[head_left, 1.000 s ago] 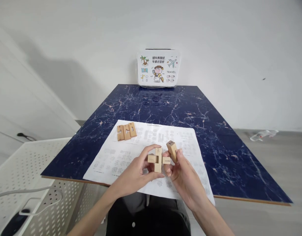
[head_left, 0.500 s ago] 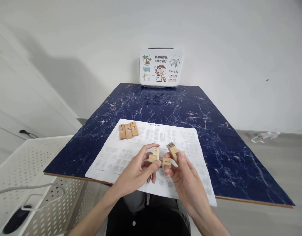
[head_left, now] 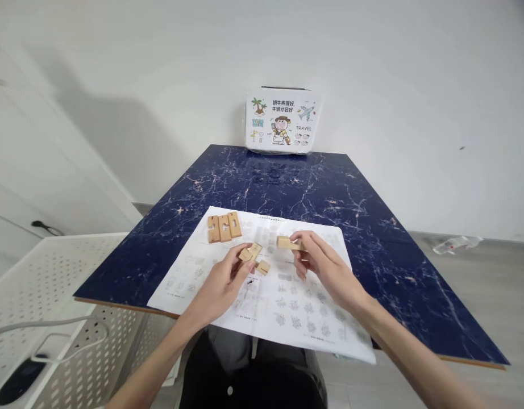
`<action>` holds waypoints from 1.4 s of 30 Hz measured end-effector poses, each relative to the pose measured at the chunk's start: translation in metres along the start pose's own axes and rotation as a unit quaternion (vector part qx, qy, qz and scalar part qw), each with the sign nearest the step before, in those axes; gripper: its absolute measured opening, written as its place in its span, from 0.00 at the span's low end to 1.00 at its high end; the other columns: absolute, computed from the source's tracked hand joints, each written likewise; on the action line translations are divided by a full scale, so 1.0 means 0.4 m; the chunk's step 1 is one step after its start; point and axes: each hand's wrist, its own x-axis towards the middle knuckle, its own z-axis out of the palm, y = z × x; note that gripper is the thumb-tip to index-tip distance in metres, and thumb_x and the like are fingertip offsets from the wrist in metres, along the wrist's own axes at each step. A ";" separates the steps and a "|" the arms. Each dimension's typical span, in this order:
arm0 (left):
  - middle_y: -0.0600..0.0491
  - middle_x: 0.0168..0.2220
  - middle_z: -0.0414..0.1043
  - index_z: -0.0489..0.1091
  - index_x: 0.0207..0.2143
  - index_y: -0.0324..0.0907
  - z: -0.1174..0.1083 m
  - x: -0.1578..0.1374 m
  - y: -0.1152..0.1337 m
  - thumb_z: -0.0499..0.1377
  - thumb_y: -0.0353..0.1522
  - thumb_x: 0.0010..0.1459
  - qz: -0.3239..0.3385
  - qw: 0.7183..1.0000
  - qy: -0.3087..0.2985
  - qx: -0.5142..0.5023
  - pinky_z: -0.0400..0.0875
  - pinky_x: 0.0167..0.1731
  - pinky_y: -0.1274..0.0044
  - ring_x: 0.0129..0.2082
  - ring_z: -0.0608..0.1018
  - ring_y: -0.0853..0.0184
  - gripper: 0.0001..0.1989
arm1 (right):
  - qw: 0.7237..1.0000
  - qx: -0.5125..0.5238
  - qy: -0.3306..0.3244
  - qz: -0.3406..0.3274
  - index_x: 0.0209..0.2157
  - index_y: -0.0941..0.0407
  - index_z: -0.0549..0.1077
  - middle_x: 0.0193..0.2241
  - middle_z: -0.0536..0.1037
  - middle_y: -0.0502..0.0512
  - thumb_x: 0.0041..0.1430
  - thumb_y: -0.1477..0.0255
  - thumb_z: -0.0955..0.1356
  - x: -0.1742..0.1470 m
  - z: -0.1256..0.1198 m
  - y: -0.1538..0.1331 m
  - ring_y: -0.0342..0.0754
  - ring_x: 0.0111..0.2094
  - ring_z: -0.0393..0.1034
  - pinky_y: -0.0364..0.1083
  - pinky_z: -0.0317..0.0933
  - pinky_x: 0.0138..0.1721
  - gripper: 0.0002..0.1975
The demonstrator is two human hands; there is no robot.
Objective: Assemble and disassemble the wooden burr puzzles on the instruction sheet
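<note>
My left hand (head_left: 221,284) is closed around joined wooden puzzle pieces (head_left: 254,251), which stick out past the fingertips above the paper. Between the fingers of my right hand (head_left: 325,264) is a single notched wooden puzzle piece (head_left: 284,242), its thicker end pointing left. A gap separates the two hands. Three more wooden pieces (head_left: 224,227) with cut-outs lie side by side at the upper left of the printed instruction sheet (head_left: 313,335). Small line drawings cover that sheet.
The sheet lies on a dark blue marble-patterned table (head_left: 262,187). A white cartoon-printed case (head_left: 282,120) stands at its far edge against the wall. To the left is a white perforated shelf (head_left: 87,255) with a cable and a black device (head_left: 22,379).
My hands have drawn apart. The right one moved up with its piece, which turned from upright to nearly level; the left shifted slightly left with the joined pieces.
</note>
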 end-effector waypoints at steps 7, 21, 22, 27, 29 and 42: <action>0.46 0.49 0.78 0.61 0.63 0.45 0.008 -0.011 -0.026 0.50 0.46 0.74 0.014 0.999 0.033 0.016 0.73 0.49 0.67 0.49 0.80 0.56 0.22 | 0.993 -0.054 -0.092 -0.039 0.50 0.52 0.69 0.34 0.74 0.50 0.74 0.55 0.64 0.056 -0.023 0.029 0.44 0.25 0.67 0.50 0.65 0.34 0.16; 0.46 0.52 0.74 0.61 0.63 0.45 0.044 0.001 0.014 0.48 0.45 0.76 0.048 0.996 0.009 -0.072 0.73 0.50 0.67 0.46 0.77 0.60 0.21 | 0.974 0.170 -0.136 0.060 0.44 0.54 0.74 0.28 0.74 0.48 0.64 0.53 0.74 0.047 0.020 0.063 0.41 0.22 0.61 0.44 0.59 0.26 0.19; 0.46 0.51 0.74 0.60 0.63 0.45 0.050 0.005 0.019 0.49 0.45 0.76 0.053 0.996 0.011 -0.075 0.74 0.48 0.68 0.44 0.77 0.61 0.21 | 0.973 0.177 -0.132 0.070 0.44 0.54 0.75 0.28 0.73 0.47 0.63 0.54 0.74 0.048 0.018 0.064 0.41 0.23 0.61 0.44 0.58 0.26 0.19; 0.47 0.49 0.73 0.59 0.66 0.48 0.067 0.018 0.049 0.49 0.46 0.75 0.051 0.996 -0.002 -0.076 0.74 0.46 0.69 0.42 0.75 0.61 0.23 | 0.968 0.189 -0.136 0.088 0.42 0.56 0.75 0.29 0.71 0.48 0.67 0.54 0.72 0.054 0.009 0.078 0.40 0.24 0.61 0.43 0.57 0.28 0.19; 0.48 0.47 0.73 0.59 0.67 0.48 0.075 0.024 0.058 0.48 0.46 0.75 0.047 0.994 -0.011 -0.097 0.74 0.44 0.70 0.40 0.74 0.62 0.24 | 0.970 0.189 -0.129 0.078 0.41 0.57 0.75 0.29 0.69 0.47 0.69 0.53 0.70 0.054 0.010 0.081 0.40 0.24 0.60 0.43 0.56 0.28 0.19; 0.51 0.39 0.79 0.59 0.69 0.45 0.111 0.059 0.075 0.49 0.42 0.76 0.060 0.996 0.059 0.012 0.71 0.39 0.71 0.36 0.79 0.60 0.24 | 0.992 0.100 -0.073 0.020 0.42 0.55 0.79 0.35 0.77 0.54 0.69 0.45 0.65 0.057 0.022 0.075 0.49 0.35 0.70 0.49 0.66 0.40 0.27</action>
